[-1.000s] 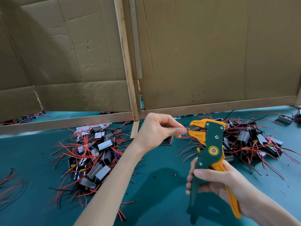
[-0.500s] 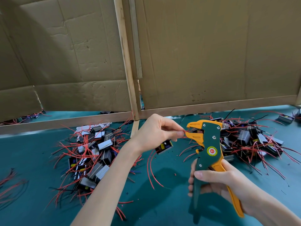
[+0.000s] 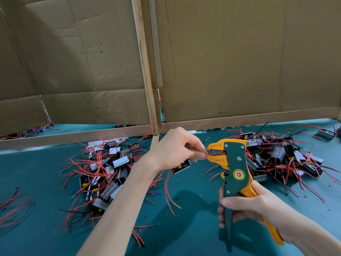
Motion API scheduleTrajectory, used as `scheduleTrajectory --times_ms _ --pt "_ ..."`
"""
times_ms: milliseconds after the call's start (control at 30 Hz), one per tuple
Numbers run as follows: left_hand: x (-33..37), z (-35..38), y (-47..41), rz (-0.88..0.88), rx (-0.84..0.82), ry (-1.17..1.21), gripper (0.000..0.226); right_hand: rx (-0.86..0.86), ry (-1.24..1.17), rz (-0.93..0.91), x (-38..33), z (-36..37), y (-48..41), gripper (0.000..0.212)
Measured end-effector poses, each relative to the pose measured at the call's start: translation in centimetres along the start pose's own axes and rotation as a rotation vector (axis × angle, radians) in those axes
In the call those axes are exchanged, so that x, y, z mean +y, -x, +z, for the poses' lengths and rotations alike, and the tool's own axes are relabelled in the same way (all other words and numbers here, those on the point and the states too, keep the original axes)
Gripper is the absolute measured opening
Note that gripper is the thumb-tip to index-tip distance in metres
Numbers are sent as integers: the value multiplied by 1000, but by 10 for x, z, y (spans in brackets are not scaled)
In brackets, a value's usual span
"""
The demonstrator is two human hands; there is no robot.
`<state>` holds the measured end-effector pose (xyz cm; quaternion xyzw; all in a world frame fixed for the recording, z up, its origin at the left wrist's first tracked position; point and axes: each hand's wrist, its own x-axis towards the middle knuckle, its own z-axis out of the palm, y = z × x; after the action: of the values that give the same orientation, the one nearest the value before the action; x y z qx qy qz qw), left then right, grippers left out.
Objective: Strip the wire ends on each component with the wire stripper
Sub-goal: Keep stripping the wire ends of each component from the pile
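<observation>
Your left hand (image 3: 176, 150) pinches a red wire (image 3: 208, 154) in the green-and-orange wire stripper (image 3: 235, 172) your right hand (image 3: 251, 207) grips, grey component heaps (image 3: 110, 172) flanking, teal mat (image 3: 36, 172), cardboard wall (image 3: 230, 61).

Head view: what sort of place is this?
Probably a small electronics assembly bench: piles of wired components on a green table, cardboard screens behind, and the right hand gripping a wire stripper while the left hand pinches a red wire.

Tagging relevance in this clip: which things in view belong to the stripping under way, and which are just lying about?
In use: wire stripper in the right hand; red wire pinched by the left hand; component just below it.
Lying about: left pile of components; right pile; loose wires; cardboard screen.
</observation>
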<state>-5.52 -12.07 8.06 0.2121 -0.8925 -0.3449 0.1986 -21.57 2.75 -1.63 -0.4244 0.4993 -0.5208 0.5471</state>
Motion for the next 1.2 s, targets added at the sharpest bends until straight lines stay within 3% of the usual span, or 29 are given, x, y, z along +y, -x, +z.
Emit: scheduleTrajectory --times_ms 200,267,500,667,800,900,1000,1100,1200 --pt "-2 -1 -1 -18 -15 -39 10 119 126 92 -5 7 6 99" --pt "-3 -2 -1 -19 -18 -32 9 156 128 111 -8 11 8 103" --pt "-6 -3 -2 -32 -27 101 10 216 45 120 -5 26 11 72" --pt "-13 0 -3 -57 -25 121 9 260 24 129 3 31 5 35" --pt "-19 5 -6 -90 -23 48 8 168 -58 92 8 24 -3 31" --pt "-25 3 -9 -103 96 -135 6 38 -177 68 13 15 -13 49" --pt "-25 3 -14 -70 282 -254 6 -6 -229 128 18 6 -19 50" --pt "-8 12 -31 71 479 -212 6 58 -282 224 18 5 -20 39" --pt "21 31 -61 221 537 -132 3 123 -341 300 13 3 -19 17"
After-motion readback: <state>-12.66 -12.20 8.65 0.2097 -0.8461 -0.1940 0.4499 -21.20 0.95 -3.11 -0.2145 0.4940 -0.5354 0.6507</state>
